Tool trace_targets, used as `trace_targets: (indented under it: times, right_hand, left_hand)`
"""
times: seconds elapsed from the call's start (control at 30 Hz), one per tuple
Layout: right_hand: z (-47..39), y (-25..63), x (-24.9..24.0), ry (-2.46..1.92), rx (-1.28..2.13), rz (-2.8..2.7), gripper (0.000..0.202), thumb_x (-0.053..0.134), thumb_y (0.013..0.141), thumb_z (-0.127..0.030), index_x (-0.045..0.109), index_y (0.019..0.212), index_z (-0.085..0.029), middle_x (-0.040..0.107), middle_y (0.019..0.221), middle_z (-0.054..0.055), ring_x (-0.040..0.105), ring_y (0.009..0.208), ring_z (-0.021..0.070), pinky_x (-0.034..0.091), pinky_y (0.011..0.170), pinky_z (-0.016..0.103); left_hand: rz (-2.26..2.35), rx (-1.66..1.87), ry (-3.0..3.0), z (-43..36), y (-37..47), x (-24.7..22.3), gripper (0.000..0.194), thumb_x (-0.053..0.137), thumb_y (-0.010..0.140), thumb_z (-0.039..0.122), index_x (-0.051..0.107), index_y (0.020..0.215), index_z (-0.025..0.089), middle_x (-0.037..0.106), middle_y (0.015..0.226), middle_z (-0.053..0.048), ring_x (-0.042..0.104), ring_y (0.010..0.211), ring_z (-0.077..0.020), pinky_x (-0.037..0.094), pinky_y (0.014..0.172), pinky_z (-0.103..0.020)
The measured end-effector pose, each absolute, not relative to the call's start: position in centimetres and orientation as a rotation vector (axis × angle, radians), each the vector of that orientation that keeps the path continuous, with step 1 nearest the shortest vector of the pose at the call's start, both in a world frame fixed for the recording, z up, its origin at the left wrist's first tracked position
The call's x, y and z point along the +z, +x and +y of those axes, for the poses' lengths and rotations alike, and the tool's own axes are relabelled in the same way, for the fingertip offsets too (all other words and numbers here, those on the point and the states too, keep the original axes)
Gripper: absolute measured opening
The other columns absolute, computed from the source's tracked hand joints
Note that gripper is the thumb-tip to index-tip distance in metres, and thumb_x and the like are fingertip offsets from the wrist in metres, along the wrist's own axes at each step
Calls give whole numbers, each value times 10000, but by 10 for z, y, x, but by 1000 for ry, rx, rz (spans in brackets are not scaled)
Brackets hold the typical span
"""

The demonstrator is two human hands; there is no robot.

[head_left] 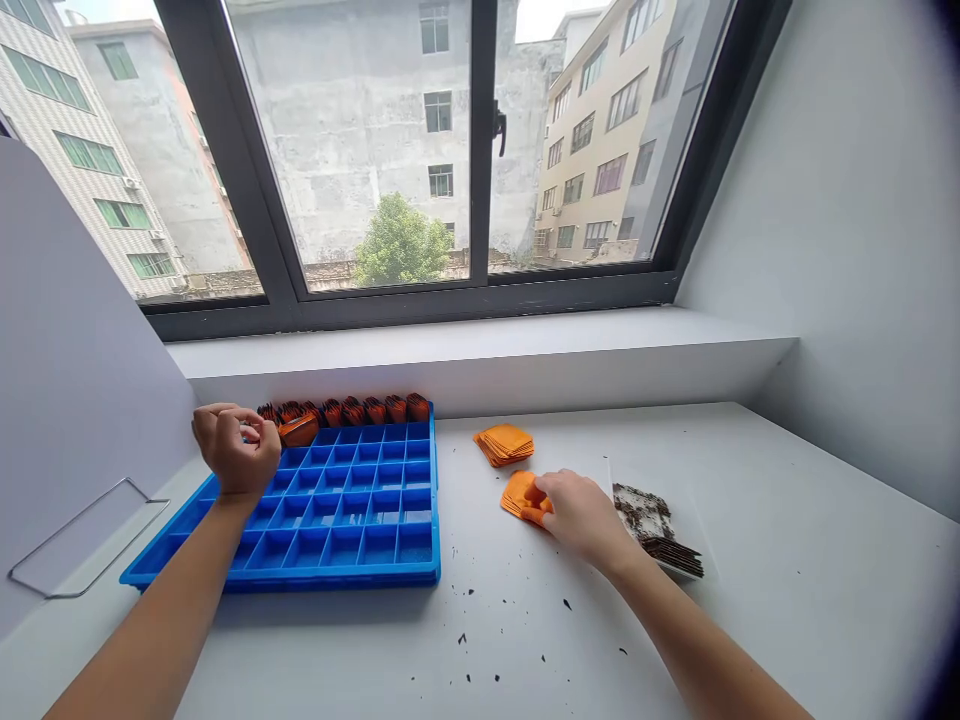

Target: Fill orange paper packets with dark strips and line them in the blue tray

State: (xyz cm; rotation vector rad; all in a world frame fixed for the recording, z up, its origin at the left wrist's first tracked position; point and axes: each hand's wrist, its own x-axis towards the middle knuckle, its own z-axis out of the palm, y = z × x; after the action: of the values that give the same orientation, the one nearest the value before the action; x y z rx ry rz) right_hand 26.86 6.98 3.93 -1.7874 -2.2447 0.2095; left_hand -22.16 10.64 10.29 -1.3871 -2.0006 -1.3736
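My left hand (236,447) is closed with its fingers curled, above the back left of a blue compartment tray (433,505). Whatever may be inside that fist is hidden. Beside it, one orange packet (298,430) lies tilted on the tray, in front of dark-and-orange packets (352,411) standing in the back row. My right hand (581,515) pinches at a small stack of flat orange pouches (516,494) on the white table. Just behind sits a second, neater pile of orange pouches (504,444).
Right of my right hand, a clear sheet bears dark, crumbly material (643,512) and a stack of thin dark strips (673,556). Dark scraps (462,638) are scattered on the table (360,660). A bent wire frame (86,540) leans at the left wall. Behind is a window ledge (480,345).
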Motion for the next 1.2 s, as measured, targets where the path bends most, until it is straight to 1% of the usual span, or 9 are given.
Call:
trace_targets:
  times: [0.13,0.27,0.37,0.53,0.6,0.7,0.8,1.0,1.2]
  right_hand:
    - [71,270,34,-1772,250,-2222,97,650,953,-309,714,931,-239,781,962,50,711,916,233,441,681,312]
    - [71,269,32,-1736,252,-2242,105,656,964,-303,669,880,-240,764,963,43,705,936,227,443,689,306]
    - [70,267,31,-1722,224,-2262,172,651,986,-330,627,847,-233,739,954,46,690,930,228,447,703,314]
    - [71,263,25,-1696,174,-2321,175,593,1030,-359,645,925,-228,726,1171,60,691,915,211,446,691,327]
    - [71,262,24,-1671,167,-2340,160,582,1038,-358,654,959,-239,729,1201,52,697,939,211,444,697,327]
    - [70,261,26,-1699,145,-2353,153,582,1035,-367,637,962,-244,740,1106,45,694,920,220,427,684,328]
    - [68,261,27,-1717,156,-2365,201,573,1025,-377,591,881,-237,734,1035,48,684,903,227,415,670,330]
    - [65,260,28,-1705,262,-2331,290,642,974,-412,489,801,-236,699,956,47,649,911,243,431,674,334]
    - [63,258,33,-1741,280,-2336,310,614,990,-380,444,772,-239,671,890,30,627,863,241,418,671,332]
  left_hand:
    - [-1285,-1462,-1529,68,-172,108,196,649,832,204,470,883,266,558,961,-58,632,1001,-312,570,881,-509]
    - [-778,-1464,-1865,30,-107,90,309,713,765,85,536,952,258,558,860,-4,594,796,-227,541,714,-399]
    - [-764,-1677,-1986,12,-68,76,302,663,778,32,542,976,226,558,880,-24,571,813,-222,552,715,-412]
    - [-779,-1643,-2162,1,-37,55,291,592,821,2,532,1023,203,549,895,-45,549,868,-233,562,747,-424]
    - [-823,-1617,-2235,1,-35,43,289,573,842,7,523,1045,206,552,902,-52,555,871,-238,557,729,-408]
    - [-890,-1526,-2413,2,-37,27,307,570,866,16,517,1097,211,573,918,-61,560,859,-237,547,698,-385]
    - [-907,-1440,-2531,1,-38,18,331,576,868,11,515,1120,217,595,933,-70,567,877,-245,563,723,-391]
    - [-1013,-1219,-2636,-2,-30,22,326,610,888,43,544,1155,218,629,1008,-101,597,964,-285,606,815,-444]
    - [-977,-1083,-2753,-4,-31,20,319,591,907,30,552,1167,209,648,1002,-99,607,962,-288,611,837,-462]
